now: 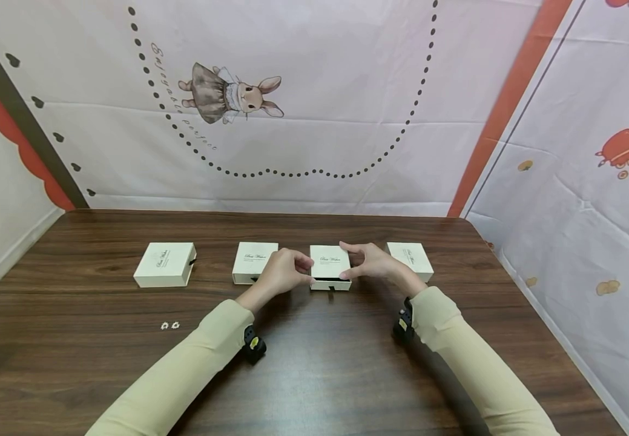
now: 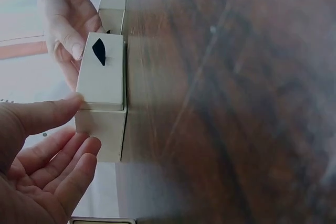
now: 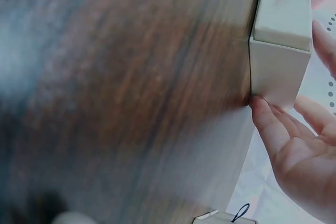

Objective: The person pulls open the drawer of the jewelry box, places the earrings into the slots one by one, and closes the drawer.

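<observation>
A cream drawer box [image 1: 330, 261] with "Best Wishes" on its lid stands between the two hands. Its drawer juts a little out of the sleeve toward the person, with a dark gap above its front. A black ribbon tab [image 2: 100, 52] hangs on the drawer front in the left wrist view. The left hand [image 1: 287, 269] holds the box's left side, thumb at the front near the drawer's edge. On the opposite side the right hand [image 1: 374, 261] grips the box, thumb near the front corner and fingers reaching to the back corner. The drawer's contents are hidden.
Similar cream boxes stand along the back: one far left [image 1: 164, 264], one beside the left hand [image 1: 254, 260], one behind the right wrist [image 1: 411, 259]. Two small white ring-like pieces [image 1: 175, 325] lie at left on the brown wooden table [image 1: 325, 375]. Printed cloth [image 1: 347, 79] hangs behind.
</observation>
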`<state>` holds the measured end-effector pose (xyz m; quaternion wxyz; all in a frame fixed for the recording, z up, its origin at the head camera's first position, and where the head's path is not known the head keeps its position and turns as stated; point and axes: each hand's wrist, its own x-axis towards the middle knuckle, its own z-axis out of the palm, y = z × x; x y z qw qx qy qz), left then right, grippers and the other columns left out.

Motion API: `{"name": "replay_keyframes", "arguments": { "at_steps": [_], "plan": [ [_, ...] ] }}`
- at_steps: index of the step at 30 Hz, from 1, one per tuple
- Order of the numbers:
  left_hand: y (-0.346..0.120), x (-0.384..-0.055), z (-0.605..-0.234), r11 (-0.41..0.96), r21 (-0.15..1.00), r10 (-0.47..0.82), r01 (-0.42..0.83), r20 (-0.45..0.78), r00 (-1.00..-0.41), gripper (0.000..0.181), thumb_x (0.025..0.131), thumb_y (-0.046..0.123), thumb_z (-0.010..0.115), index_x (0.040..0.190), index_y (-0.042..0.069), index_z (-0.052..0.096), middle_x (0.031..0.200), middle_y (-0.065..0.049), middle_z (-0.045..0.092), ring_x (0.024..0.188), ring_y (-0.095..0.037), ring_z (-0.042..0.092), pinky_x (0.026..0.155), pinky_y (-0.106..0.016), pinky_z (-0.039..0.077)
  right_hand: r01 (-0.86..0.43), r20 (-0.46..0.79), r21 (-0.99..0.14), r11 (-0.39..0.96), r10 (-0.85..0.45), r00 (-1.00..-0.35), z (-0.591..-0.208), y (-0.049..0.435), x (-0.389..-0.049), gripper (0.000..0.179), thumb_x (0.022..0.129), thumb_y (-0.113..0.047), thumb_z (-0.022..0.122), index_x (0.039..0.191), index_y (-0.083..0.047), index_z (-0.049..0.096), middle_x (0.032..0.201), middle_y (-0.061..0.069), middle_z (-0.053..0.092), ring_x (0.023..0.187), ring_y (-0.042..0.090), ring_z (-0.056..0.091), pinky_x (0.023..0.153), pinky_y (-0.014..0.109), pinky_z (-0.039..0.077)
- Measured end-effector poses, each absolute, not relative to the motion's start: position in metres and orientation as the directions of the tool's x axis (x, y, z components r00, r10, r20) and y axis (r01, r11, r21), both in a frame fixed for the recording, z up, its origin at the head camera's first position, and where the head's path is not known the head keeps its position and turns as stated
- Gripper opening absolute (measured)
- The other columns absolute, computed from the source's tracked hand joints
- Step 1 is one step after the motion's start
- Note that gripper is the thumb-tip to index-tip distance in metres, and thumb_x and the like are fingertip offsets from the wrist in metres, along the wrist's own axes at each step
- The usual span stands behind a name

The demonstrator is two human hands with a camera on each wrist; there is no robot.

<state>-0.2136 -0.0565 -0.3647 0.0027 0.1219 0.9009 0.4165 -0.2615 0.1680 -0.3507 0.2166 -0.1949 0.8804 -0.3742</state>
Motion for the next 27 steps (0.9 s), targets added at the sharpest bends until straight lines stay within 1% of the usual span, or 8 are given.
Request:
{"name": "replay_keyframes", "arguments": {
  "at_steps": [3,7,10,14,17,21,24,27],
  "plan": [
    [-0.055,-0.213,-0.364,0.636,0.739,0.227,0.222,0.096,-0.969,0.029,0.067,0.011,0.08,0.093,0.006,0.07,0.085,-0.002,0.068,0.077,-0.012,0.065,0.072,-0.026,0.05,-0.187,-0.237,-0.739,0.647,-0.51,-0.827,-0.351,0.168,-0.262,0.077,0.08,-0.026,0.07,0.143,-0.013,0.027,0.148,0.01,0.024,0.136,0.029,0.019,0.104,0.048,0.026],
    [-0.051,-0.212,-0.362,0.671,0.702,0.24,0.238,0.097,-0.966,0.03,0.065,0.012,0.081,0.093,0.006,0.07,0.084,-0.001,0.068,0.076,-0.011,0.063,0.071,-0.026,0.05,-0.19,-0.228,-0.748,0.636,-0.515,-0.826,-0.352,0.168,-0.263,0.074,0.083,-0.024,0.068,0.143,-0.012,0.027,0.148,0.008,0.024,0.135,0.028,0.02,0.104,0.047,0.026],
    [-0.049,-0.211,-0.361,0.7,0.671,0.241,0.246,0.103,-0.965,0.031,0.064,0.013,0.081,0.093,0.006,0.07,0.082,-0.001,0.067,0.074,-0.01,0.062,0.071,-0.026,0.05,-0.188,-0.222,-0.753,0.631,-0.513,-0.829,-0.352,0.168,-0.261,0.074,0.083,-0.023,0.068,0.143,-0.01,0.027,0.148,0.008,0.024,0.135,0.029,0.02,0.104,0.048,0.025],
    [-0.047,-0.211,-0.361,0.709,0.66,0.234,0.248,0.111,-0.966,0.029,0.065,0.013,0.081,0.09,0.006,0.071,0.079,0.0,0.067,0.072,-0.009,0.062,0.071,-0.026,0.049,-0.191,-0.215,-0.753,0.63,-0.509,-0.834,-0.351,0.167,-0.26,0.074,0.082,-0.022,0.068,0.143,-0.008,0.028,0.148,0.009,0.025,0.136,0.029,0.019,0.105,0.048,0.024],
    [-0.047,-0.212,-0.361,0.71,0.656,0.231,0.254,0.124,-0.965,0.026,0.065,0.011,0.08,0.089,0.006,0.071,0.078,0.001,0.067,0.071,-0.009,0.061,0.07,-0.026,0.049,-0.196,-0.204,-0.754,0.628,-0.506,-0.838,-0.351,0.166,-0.259,0.074,0.082,-0.022,0.069,0.142,-0.008,0.029,0.147,0.01,0.026,0.135,0.029,0.02,0.104,0.047,0.025],
    [-0.046,-0.212,-0.362,0.733,0.621,0.238,0.279,0.149,-0.96,0.025,0.066,0.011,0.078,0.09,0.006,0.071,0.078,0.001,0.066,0.072,-0.01,0.06,0.068,-0.026,0.048,-0.201,-0.192,-0.749,0.631,-0.498,-0.846,-0.351,0.166,-0.257,0.074,0.081,-0.022,0.069,0.142,-0.008,0.029,0.146,0.01,0.027,0.134,0.029,0.024,0.103,0.046,0.028],
    [-0.044,-0.212,-0.361,0.761,0.571,0.249,0.307,0.181,-0.952,0.025,0.066,0.011,0.076,0.09,0.006,0.071,0.077,0.002,0.065,0.07,-0.008,0.057,0.066,-0.025,0.047,-0.199,-0.185,-0.749,0.632,-0.488,-0.853,-0.35,0.165,-0.256,0.074,0.081,-0.022,0.069,0.142,-0.008,0.029,0.146,0.011,0.028,0.133,0.029,0.024,0.102,0.046,0.029],
    [-0.042,-0.211,-0.359,0.78,0.533,0.256,0.327,0.205,-0.945,0.017,0.065,0.008,0.073,0.082,0.006,0.07,0.071,0.001,0.062,0.062,-0.008,0.05,0.06,-0.024,0.042,-0.202,-0.176,-0.753,0.626,-0.487,-0.855,-0.349,0.164,-0.255,0.073,0.082,-0.022,0.069,0.142,-0.007,0.03,0.146,0.01,0.028,0.134,0.029,0.024,0.102,0.046,0.03]
  ]
}}
